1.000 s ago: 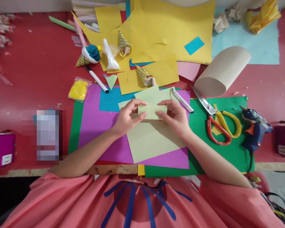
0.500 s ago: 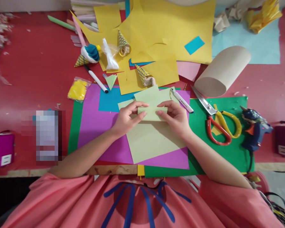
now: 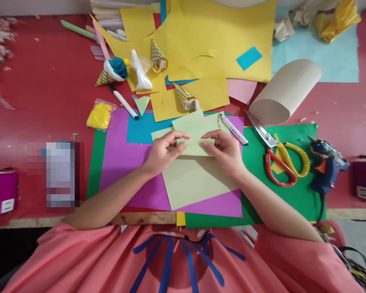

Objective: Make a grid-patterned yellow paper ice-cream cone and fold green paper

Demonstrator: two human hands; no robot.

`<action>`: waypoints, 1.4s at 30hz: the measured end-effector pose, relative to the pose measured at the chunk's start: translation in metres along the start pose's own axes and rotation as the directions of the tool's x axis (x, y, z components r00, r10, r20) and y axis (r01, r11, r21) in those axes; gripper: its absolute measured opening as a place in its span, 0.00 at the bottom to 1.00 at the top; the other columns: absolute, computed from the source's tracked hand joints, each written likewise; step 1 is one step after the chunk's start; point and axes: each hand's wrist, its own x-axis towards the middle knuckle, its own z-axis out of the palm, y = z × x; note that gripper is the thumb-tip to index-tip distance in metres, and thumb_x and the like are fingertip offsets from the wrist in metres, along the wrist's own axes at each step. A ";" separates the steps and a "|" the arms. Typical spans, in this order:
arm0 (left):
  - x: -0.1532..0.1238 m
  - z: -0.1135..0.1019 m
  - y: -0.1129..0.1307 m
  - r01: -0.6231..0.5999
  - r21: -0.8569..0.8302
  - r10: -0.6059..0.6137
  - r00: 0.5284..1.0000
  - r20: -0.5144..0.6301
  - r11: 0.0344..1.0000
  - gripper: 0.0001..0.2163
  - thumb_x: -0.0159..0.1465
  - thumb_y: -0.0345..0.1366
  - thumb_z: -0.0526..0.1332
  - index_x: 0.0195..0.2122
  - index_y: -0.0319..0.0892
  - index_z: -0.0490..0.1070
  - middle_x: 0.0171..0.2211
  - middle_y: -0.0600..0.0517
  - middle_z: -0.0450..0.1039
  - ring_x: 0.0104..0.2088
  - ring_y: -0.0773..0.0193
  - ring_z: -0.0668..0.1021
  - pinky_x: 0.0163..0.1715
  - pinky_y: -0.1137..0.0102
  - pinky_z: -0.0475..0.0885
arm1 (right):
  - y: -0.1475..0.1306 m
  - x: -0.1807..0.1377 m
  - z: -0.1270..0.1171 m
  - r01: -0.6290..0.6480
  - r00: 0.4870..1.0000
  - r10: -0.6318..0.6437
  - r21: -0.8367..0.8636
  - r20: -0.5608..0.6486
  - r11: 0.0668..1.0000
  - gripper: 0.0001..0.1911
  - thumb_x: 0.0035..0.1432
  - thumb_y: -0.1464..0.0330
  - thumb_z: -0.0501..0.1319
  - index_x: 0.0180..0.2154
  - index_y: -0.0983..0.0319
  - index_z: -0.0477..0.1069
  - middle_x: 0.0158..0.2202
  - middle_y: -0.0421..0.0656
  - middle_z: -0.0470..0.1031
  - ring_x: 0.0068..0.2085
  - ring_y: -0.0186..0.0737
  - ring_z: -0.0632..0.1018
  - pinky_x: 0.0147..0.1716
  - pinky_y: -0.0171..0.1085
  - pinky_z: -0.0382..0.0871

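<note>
Both hands pinch a small pale green piece of paper (image 3: pixel 197 149) with a folded lower part. My left hand (image 3: pixel 164 151) grips its left end between thumb and fingers. At the right end, my right hand (image 3: pixel 224 149) pinches it the same way. Beneath lies a larger pale green sheet (image 3: pixel 198 183), on top of a purple sheet (image 3: pixel 131 171). A white marker (image 3: pixel 234 129) rests just beyond my right hand. A blue sheet (image 3: pixel 143 129) shows beyond the left one. The fingertips behind the paper are partly hidden.
Scissors with red and yellow handles (image 3: pixel 280 152) and a blue glue gun (image 3: pixel 329 167) lie right. Behind them is a cardboard tube (image 3: pixel 286 91). Paper cones (image 3: pixel 183 97), a second marker (image 3: pixel 125 103) and a yellow packet (image 3: pixel 100 115) lie farther back, near large yellow sheets (image 3: pixel 219 36).
Hardly anything differs. Both hands keep their pinch on the pale green paper, and the things around them lie where they were.
</note>
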 end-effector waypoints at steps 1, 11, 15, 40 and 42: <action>0.000 0.000 0.000 -0.001 -0.002 0.001 1.000 0.001 1.000 0.07 0.63 0.38 0.62 0.41 0.44 0.74 0.22 0.58 0.66 0.17 0.78 0.62 0.17 0.81 0.59 | 0.000 0.000 0.000 -0.001 1.000 0.001 0.003 0.000 1.000 0.10 0.57 0.61 0.64 0.38 0.59 0.72 0.19 0.32 0.50 0.21 0.28 0.55 0.21 0.34 0.48; -0.001 0.000 0.003 0.037 0.029 -0.037 0.999 0.011 0.999 0.10 0.63 0.40 0.61 0.43 0.44 0.77 0.25 0.55 0.74 0.18 0.75 0.66 0.19 0.79 0.64 | -0.002 0.000 0.000 -0.004 1.000 0.004 0.004 0.003 1.000 0.09 0.57 0.61 0.64 0.37 0.59 0.72 0.19 0.32 0.51 0.20 0.28 0.55 0.20 0.33 0.48; -0.001 -0.001 0.006 0.051 0.036 -0.052 0.999 0.013 0.998 0.10 0.63 0.40 0.61 0.42 0.43 0.77 0.31 0.53 0.78 0.20 0.75 0.69 0.19 0.79 0.64 | -0.002 0.000 0.000 -0.007 1.000 0.007 0.011 0.000 1.000 0.09 0.57 0.61 0.64 0.37 0.59 0.72 0.18 0.31 0.50 0.20 0.27 0.54 0.20 0.33 0.47; -0.001 -0.001 0.003 0.046 0.046 -0.045 0.999 -0.029 0.998 0.11 0.63 0.42 0.61 0.41 0.44 0.78 0.31 0.52 0.79 0.21 0.74 0.71 0.19 0.78 0.65 | -0.003 0.002 0.000 -0.042 0.999 0.044 0.082 -0.020 0.996 0.11 0.59 0.60 0.62 0.35 0.62 0.73 0.19 0.35 0.64 0.20 0.27 0.59 0.20 0.31 0.52; 0.000 -0.002 0.002 0.037 0.044 -0.037 0.999 -0.016 0.998 0.10 0.63 0.41 0.61 0.42 0.44 0.78 0.31 0.52 0.79 0.19 0.75 0.69 0.17 0.79 0.63 | -0.002 0.001 0.000 -0.037 0.999 0.038 0.081 -0.017 0.996 0.11 0.59 0.60 0.62 0.34 0.62 0.73 0.20 0.35 0.65 0.20 0.27 0.60 0.20 0.31 0.52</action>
